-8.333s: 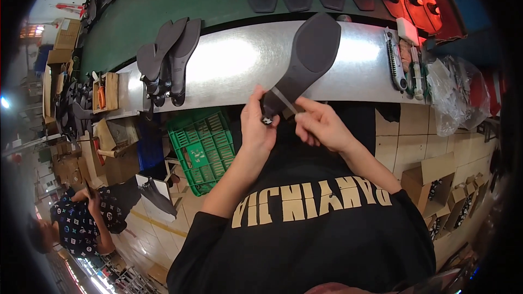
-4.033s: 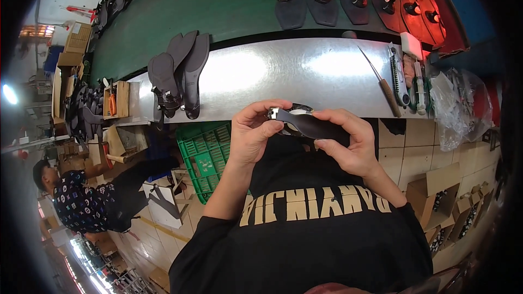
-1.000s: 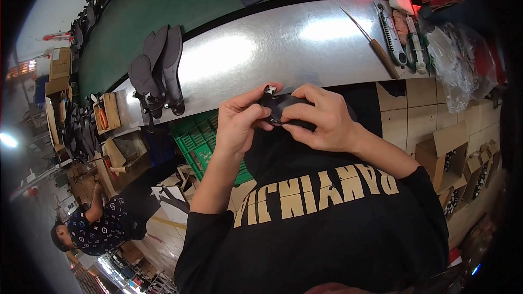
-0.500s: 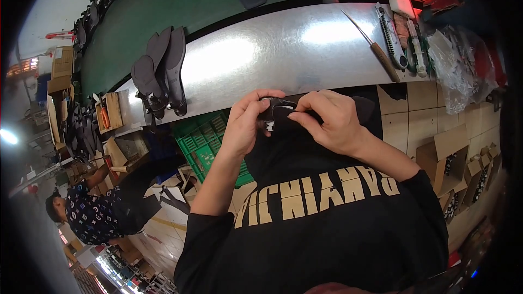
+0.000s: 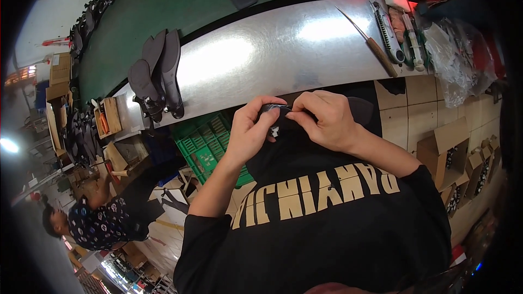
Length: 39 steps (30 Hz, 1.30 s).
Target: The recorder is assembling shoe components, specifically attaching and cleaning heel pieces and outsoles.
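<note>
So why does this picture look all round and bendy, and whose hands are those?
The picture comes from a small wide camera worn on a person's head, looking down. That lens bends straight edges, so the long shiny metal workbench looks curved. The two bare arms coming up from the bottom belong to the person wearing the camera. Their left hand and right hand together hold a dark flat shoe sole close to their black shirt; most of it is hidden by the fingers. On the bench stand a few more dark grey shoe soles, and to the right lie a wooden-handled knife and some other hand tools. Below the bench sits a green plastic crate. Another person works at the lower left.
</note>
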Motion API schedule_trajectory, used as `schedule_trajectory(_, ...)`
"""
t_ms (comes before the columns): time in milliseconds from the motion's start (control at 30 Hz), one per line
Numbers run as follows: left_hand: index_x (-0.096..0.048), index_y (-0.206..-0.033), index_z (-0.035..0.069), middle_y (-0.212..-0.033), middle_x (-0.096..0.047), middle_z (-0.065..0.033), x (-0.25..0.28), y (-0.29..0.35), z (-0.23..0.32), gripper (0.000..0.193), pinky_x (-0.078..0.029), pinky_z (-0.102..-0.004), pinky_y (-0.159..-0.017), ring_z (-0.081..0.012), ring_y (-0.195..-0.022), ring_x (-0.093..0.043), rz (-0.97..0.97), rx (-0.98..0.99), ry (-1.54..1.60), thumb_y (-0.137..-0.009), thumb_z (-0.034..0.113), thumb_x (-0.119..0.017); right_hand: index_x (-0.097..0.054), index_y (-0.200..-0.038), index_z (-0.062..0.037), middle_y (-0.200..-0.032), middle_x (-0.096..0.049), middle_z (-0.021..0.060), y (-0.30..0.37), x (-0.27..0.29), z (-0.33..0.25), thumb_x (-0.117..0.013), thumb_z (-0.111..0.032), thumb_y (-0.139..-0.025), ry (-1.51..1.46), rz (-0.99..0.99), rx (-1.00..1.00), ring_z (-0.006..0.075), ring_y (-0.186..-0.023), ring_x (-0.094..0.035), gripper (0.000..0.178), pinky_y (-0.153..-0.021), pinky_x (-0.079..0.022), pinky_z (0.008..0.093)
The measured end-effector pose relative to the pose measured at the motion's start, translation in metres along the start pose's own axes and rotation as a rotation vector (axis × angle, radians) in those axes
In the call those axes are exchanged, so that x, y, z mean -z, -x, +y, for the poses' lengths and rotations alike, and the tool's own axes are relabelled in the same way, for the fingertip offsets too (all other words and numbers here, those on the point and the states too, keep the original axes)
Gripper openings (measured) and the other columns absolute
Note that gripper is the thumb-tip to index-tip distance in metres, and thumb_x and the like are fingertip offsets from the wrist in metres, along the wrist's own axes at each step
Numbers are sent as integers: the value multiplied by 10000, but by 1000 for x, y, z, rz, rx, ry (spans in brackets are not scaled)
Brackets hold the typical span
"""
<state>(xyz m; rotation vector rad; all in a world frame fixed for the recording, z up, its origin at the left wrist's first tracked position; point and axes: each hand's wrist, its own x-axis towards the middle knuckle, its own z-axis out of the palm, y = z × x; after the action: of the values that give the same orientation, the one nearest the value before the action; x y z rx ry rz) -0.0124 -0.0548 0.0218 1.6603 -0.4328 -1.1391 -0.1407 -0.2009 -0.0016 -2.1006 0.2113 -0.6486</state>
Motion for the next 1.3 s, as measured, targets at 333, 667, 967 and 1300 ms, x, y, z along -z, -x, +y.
schedule_trajectory(333, -624, -994, -25, -776, -651, -46, -2, -4, -10, 139, -470, -192, -522, -65, -568, -564, 104, -182, 63, -886, 53, -583, -636, -916, -5, -774, -645, 68, -11, 15, -1, -717, -51, -802, -251, -169, -234, 135, -693, -618, 147, -648, -483, 246)
schedule_trajectory(667, -614, -1000, -36, -754, -611, -60, 10, 0, 13, 183, -435, -214, -453, -108, -523, -550, 314, -302, 259, -862, 77, -575, -645, -987, -5, -905, -660, 46, -56, 46, 26, -633, -78, -884, -527, -92, -263, 120, -862, -605, 128, -750, -473, 244)
schedule_trajectory(967, -456, -1342, -7, -1246, -589, -148, 41, -17, -50, 458, -553, -331, -774, -280, -1134, -604, 238, 86, 842, -926, 182, -490, -626, -1106, -13, -988, -585, 144, -14, 65, 97, -606, -13, -820, 817, 284, -163, 334, -877, -527, 287, -770, -441, 401)
schedule_trajectory(1300, -623, -1041, 88, -978, -688, -59, -6, -44, -29, 248, -507, -214, -497, -170, -915, -671, 86, 302, 1321, -887, 280, -660, -263, -1518, -131, -691, -600, 10, 2, 8, 10, -503, -13, -912, -709, -396, -596, 62, -587, -504, 662, -589, -434, 216)
